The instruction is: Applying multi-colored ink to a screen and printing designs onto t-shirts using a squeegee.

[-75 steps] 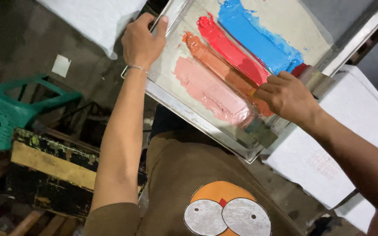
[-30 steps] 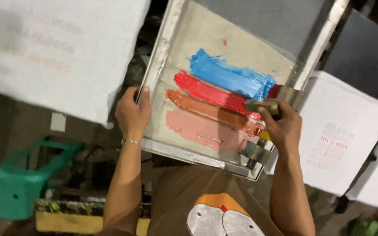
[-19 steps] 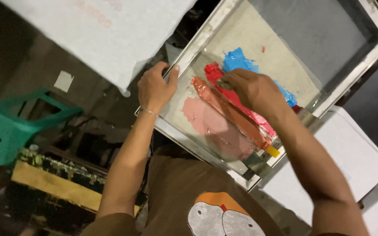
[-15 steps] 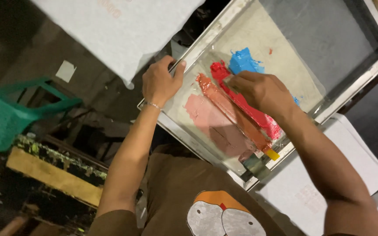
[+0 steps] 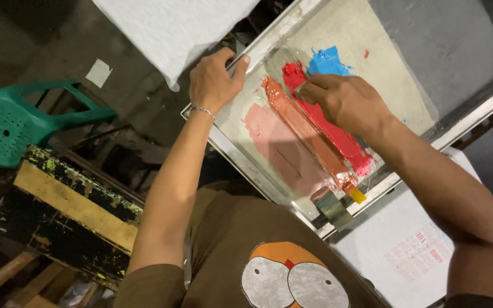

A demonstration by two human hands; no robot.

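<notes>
A metal-framed printing screen (image 5: pixel 241 162) lies tilted in front of me. On its mesh run stripes of pink ink (image 5: pixel 275 142), orange ink (image 5: pixel 303 137), red ink (image 5: pixel 343 140) and blue ink (image 5: pixel 326 60). My left hand (image 5: pixel 215 82) grips the frame's near-left rim, thumb on top. My right hand (image 5: pixel 346 102) rests with bent fingers at the far end of the red stripe, beside the blue. Whether it holds a tool is hidden under the fingers. A yellow tip (image 5: pixel 358 195) and a grey block (image 5: pixel 335 210) sit at the stripes' near end.
A white sheet with a faint red print (image 5: pixel 406 251) lies under the frame's right corner. Another white sheet (image 5: pixel 172 23) hangs at the top left. A green plastic chair (image 5: pixel 12 125) and a paint-stained wooden bench (image 5: pixel 69 211) stand to my left.
My right hand has travelled from the near-right end of the ink stripes up to their far end. My left hand has kept its grip on the frame's rim.
</notes>
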